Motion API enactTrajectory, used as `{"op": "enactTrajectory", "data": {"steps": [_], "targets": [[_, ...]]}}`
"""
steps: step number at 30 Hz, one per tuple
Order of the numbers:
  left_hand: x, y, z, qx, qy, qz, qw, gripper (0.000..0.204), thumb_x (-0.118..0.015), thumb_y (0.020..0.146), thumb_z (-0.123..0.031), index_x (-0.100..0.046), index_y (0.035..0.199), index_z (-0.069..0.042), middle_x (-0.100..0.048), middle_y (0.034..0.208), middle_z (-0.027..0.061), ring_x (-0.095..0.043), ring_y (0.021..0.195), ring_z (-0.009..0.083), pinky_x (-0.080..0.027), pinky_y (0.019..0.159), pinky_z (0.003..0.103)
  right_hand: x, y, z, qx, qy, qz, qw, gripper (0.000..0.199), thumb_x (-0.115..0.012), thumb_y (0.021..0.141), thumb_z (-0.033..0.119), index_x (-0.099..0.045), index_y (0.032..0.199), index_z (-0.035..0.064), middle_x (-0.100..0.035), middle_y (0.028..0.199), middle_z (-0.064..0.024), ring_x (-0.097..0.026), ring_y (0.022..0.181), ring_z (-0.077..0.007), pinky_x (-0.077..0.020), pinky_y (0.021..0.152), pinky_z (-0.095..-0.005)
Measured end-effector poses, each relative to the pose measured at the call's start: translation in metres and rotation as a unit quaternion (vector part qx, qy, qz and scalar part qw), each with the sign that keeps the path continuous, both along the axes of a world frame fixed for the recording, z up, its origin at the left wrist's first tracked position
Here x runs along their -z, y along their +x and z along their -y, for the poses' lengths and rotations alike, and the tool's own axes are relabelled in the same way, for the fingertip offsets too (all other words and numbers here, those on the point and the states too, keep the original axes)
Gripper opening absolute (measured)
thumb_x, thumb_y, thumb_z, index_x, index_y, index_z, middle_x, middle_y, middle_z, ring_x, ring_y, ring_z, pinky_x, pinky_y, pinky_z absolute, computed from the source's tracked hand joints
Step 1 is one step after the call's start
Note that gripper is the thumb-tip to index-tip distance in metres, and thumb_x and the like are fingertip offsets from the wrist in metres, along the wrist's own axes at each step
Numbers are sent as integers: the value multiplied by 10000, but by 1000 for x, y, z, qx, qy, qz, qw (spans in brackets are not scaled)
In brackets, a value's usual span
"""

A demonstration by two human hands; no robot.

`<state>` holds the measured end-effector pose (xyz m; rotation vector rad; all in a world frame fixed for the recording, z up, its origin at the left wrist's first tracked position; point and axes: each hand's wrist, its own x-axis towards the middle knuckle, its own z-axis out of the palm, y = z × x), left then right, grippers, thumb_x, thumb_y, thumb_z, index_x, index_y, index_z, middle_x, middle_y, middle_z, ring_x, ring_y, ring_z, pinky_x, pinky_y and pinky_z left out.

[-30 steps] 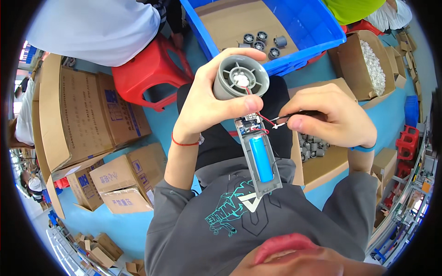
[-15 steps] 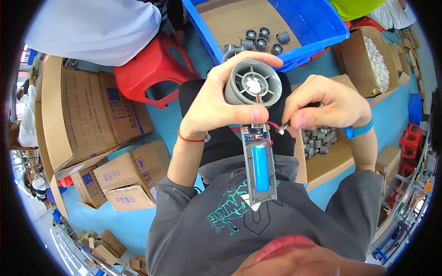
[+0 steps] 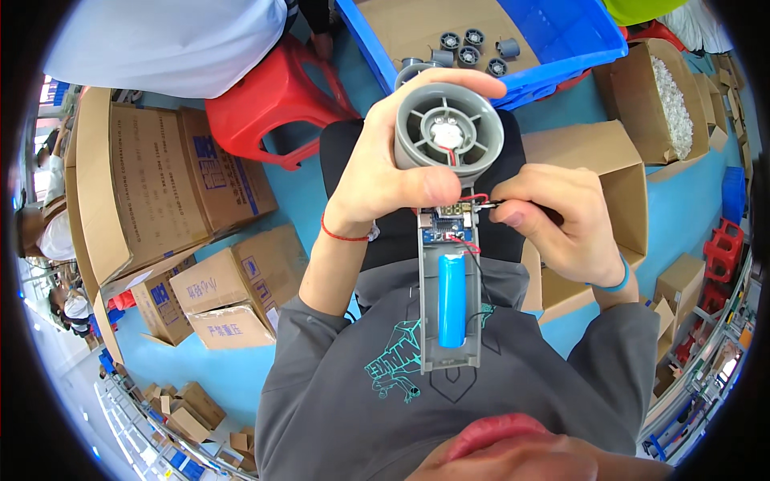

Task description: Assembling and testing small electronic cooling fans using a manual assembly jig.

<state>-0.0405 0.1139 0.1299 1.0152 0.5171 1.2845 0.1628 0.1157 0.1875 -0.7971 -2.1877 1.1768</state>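
Above a blue floor crowded with cartons point(image 3: 172, 200), the left hand point(image 3: 393, 172) clamps a light, rigid fan housing point(image 3: 447, 136) by its barrel while the right hand point(image 3: 561, 216) pinches its fragile wires point(image 3: 475, 200).

One grey fan housing point(image 3: 447, 136) sat near centre, carrying one blue cylindrical battery point(image 3: 451, 301) at about 6 o'clock from it. One blue bin point(image 3: 577, 40) lay at 1 o'clock, with five small grey parts point(image 3: 469, 48) visible in it. One red stool point(image 3: 277, 100) stood at 11 o'clock. Two hands showed: left point(image 3: 393, 172), right point(image 3: 557, 220).
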Motion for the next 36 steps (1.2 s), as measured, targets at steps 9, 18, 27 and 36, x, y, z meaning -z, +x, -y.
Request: {"op": "enactTrajectory", "data": {"steps": [9,18,27,36], "targets": [[0,-4,1,-12,16,-30,999,859,-916,542,-337,-548,1237,9,-628,1031,44,-597,942,107,-472,849,245,-8,-6,6,36,22,25,999,78,-680,825,81,-657,832,7,-618,683,-90,-569,545,-218,-417,498,-298],[-4,-8,5,-107,83,-112,984,1028,-969,404,-358,-527,1258,3,-606,1118,41,-596,990,119,-471,883,259,-13,-4,8,65,70,76,993,45,-680,810,28,-656,836,0,-631,699,-101,-588,543,-225,-427,488,-284],[2,-8,9,-154,93,-143,973,1064,-921,407,-466,-511,1264,14,-624,1054,45,-606,961,117,-483,862,252,-6,-9,12,99,196,100,971,86,-718,788,72,-663,842,33,-596,661,-71,-562,506,-211,-407,450,-299],[-9,3,12,-181,-6,-115,977,1031,-804,525,-653,-511,1227,42,-638,1012,64,-618,925,119,-497,823,245,-1,-4,6,72,233,121,962,138,-738,765,105,-656,848,32,-566,654,-56,-534,481,-204,-389,424,-316]]}}
